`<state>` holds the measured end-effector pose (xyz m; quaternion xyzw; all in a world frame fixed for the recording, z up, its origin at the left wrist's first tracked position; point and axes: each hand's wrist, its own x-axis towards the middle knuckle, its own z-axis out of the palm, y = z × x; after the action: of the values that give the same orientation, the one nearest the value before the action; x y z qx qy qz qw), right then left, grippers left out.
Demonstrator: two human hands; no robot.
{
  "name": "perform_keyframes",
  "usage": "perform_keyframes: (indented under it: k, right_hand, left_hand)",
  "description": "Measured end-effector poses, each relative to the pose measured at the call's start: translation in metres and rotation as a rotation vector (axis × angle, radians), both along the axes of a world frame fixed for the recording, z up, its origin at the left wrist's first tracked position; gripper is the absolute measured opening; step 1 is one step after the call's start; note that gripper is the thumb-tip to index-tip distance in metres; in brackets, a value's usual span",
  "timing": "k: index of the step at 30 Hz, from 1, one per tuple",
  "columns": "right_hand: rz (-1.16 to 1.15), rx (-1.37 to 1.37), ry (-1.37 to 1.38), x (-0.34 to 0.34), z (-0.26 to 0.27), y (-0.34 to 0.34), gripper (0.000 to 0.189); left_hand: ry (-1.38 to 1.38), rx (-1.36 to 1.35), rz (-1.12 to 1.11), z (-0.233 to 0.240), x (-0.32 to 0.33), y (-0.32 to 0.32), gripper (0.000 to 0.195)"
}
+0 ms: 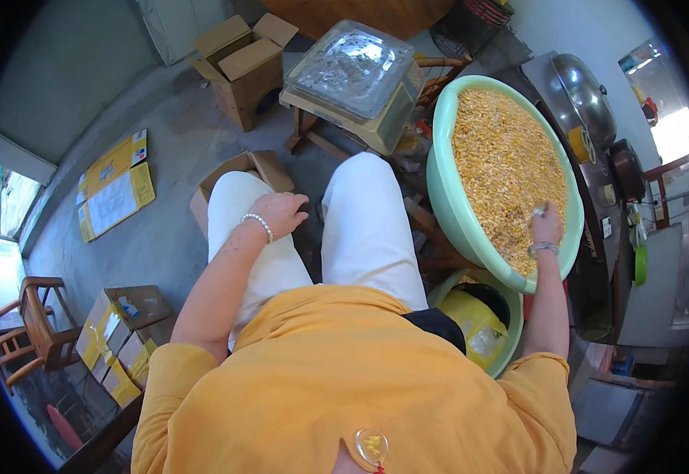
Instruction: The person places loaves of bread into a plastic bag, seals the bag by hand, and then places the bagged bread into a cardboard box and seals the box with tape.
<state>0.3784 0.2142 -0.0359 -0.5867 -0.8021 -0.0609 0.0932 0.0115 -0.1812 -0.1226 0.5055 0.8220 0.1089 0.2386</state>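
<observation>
A large pale green plastic basin (pixel 446 155) on my right is heaped with yellow corn kernels (pixel 501 160). Over the kernels near its front right side is my right hand (pixel 547 224), fingers curled and a bracelet at the wrist. Something small and whitish (pixel 538 208) shows at the fingertips; whether it is held, I cannot tell. My left hand (pixel 282 214), with a beaded bracelet (pixel 257 223), rests on my left knee in white trousers (pixel 243 189). It holds nothing, its thumb apart from the bent fingers.
A second green basin (pixel 513 349) below holds a yellow plastic bag (pixel 468 317). Ahead stand a plastic-covered scale-like box (pixel 356 71) and an open cardboard box (pixel 243 77). Another carton (pixel 270 169) is by my knees. Flattened cardboard (pixel 116 183), taped cartons (pixel 122 338) and a wooden chair (pixel 45 326) are left.
</observation>
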Motion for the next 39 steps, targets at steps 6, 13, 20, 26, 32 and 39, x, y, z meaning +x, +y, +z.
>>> perform_keyframes:
  k: [6, 13, 20, 26, 32, 39]
  right_hand:
    - [0.343, 0.24, 0.011, -0.034, 0.046, 0.025, 0.041]
    - [1.023, 0.241, 0.209, -0.211, 0.067, -0.052, 0.032]
    - [1.262, 0.088, 0.264, -0.375, 0.023, -0.077, 0.018]
    - [1.084, -0.105, 0.241, -0.429, -0.039, -0.083, 0.028]
    - [1.053, -0.221, 0.245, -0.434, -0.091, -0.061, 0.022]
    - [0.902, -0.279, 0.161, -0.413, -0.066, -0.045, 0.032]
  left_hand:
    - [0.121, -0.038, 0.036, -0.004, -0.006, -0.027, 0.03]
    - [0.176, -0.134, 0.165, -0.007, -0.003, -0.08, 0.026]
    - [0.153, -0.22, 0.365, -0.016, 0.003, -0.13, 0.03]
    - [0.145, -0.247, 0.431, -0.021, 0.002, -0.144, 0.026]
    - [0.144, -0.171, 0.4, -0.029, -0.004, -0.134, 0.025]
    - [0.119, -0.185, 0.386, -0.03, -0.009, -0.127, 0.03]
